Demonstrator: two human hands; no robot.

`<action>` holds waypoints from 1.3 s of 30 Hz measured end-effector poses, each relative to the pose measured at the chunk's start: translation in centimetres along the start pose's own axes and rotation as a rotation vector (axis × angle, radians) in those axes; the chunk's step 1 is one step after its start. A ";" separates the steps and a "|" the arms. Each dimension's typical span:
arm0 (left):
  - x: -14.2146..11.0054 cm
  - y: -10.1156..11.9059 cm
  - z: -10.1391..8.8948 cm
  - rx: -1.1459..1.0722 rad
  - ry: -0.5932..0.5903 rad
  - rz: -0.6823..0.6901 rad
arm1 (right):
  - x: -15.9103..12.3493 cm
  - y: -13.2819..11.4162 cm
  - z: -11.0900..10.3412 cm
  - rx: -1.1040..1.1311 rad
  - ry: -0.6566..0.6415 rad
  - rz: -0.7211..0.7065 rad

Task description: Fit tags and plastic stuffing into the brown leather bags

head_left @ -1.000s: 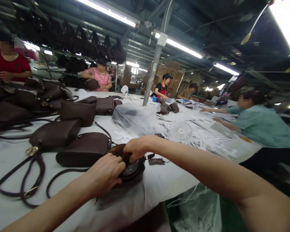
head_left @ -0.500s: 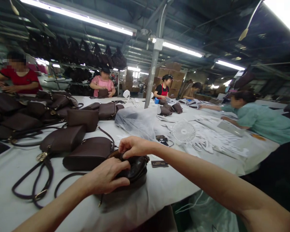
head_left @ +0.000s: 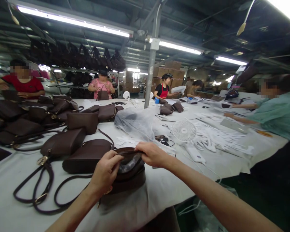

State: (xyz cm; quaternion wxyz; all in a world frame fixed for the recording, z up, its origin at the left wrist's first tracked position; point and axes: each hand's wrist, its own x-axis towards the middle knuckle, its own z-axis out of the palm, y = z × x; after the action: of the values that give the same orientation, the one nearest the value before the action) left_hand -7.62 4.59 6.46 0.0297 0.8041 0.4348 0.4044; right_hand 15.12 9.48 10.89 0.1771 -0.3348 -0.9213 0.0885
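Observation:
A dark brown handbag (head_left: 130, 180) stands at the table's near edge with its mouth open towards me. My left hand (head_left: 106, 170) grips the left side of its rim, fingers closed. At the right end of the mouth, my right hand (head_left: 151, 154) pinches the rim between thumb and fingers. Inside the bag shows a clear plastic wrapping (head_left: 130, 165); what lies deeper is hidden. Just left, touching or close to it, lies another brown handbag (head_left: 87, 156), with a looped strap (head_left: 50, 196) on the cloth further left.
Many brown bags (head_left: 21, 112) are heaped at the left. Beyond my hands lie a plastic sheet (head_left: 135, 122), black tags (head_left: 161, 139), a white fan (head_left: 184, 130) with a cord, and paper strips (head_left: 215, 141). A post (head_left: 149, 74) rises from the table. Co-workers stand around it.
My right hand has come out of the bag's inside to its right rim. My left hand has closed on the left rim. The mouth is pulled wider, showing plastic inside.

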 end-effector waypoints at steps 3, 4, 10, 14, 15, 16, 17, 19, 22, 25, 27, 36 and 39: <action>-0.3 0.3 0.2 0.044 0.071 0.012 | -0.7 -0.1 0.8 0.040 0.044 -0.051; -0.3 0.4 0.2 0.050 0.084 0.017 | -0.8 -0.2 0.9 0.073 0.054 -0.055; 0.1 1.1 -1.0 -0.029 0.027 -0.067 | -0.9 0.4 0.9 0.416 0.075 0.116; 0.2 1.1 -2.1 -0.210 -0.074 -0.097 | -1.2 1.2 1.6 0.824 0.037 0.237; 0.1 1.0 -2.3 -0.261 -0.090 -0.101 | -1.3 1.3 1.7 0.945 0.029 0.253; 0.0 0.9 -2.4 -0.300 -0.096 -0.108 | -1.3 1.3 1.9 1.067 0.021 0.269; -0.1 0.7 -2.5 -0.324 -0.086 -0.115 | -1.3 1.2 2.0 1.182 0.017 0.286; -0.3 0.5 -2.4 -0.328 -0.033 -0.121 | -1.1 1.0 2.2 1.367 0.026 0.321; -0.6 0.5 -1.8 -0.279 0.060 -0.109 | -0.7 0.6 2.9 1.479 0.082 0.368; -0.8 0.9 -1.2 -0.229 0.122 -0.104 | -0.9 0.6 3.4 1.498 0.222 0.382; -0.9 1.2 -1.0 -0.222 0.128 -0.098 | -1.7 0.8 3.5 1.504 0.301 0.370; 0.1 1.6 -1.9 -0.537 -0.059 -0.250 | -5.0 2.3 2.9 1.106 0.175 0.294; 0.7 1.2 -2.1 -0.648 -0.099 -0.410 | -4.4 2.5 3.0 0.994 0.180 0.297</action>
State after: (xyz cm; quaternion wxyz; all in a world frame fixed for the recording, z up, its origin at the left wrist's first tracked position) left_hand -8.04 3.68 8.76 0.3835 0.6680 0.4343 0.4671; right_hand 18.60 8.38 6.24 0.3787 -0.3437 -0.6917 0.5099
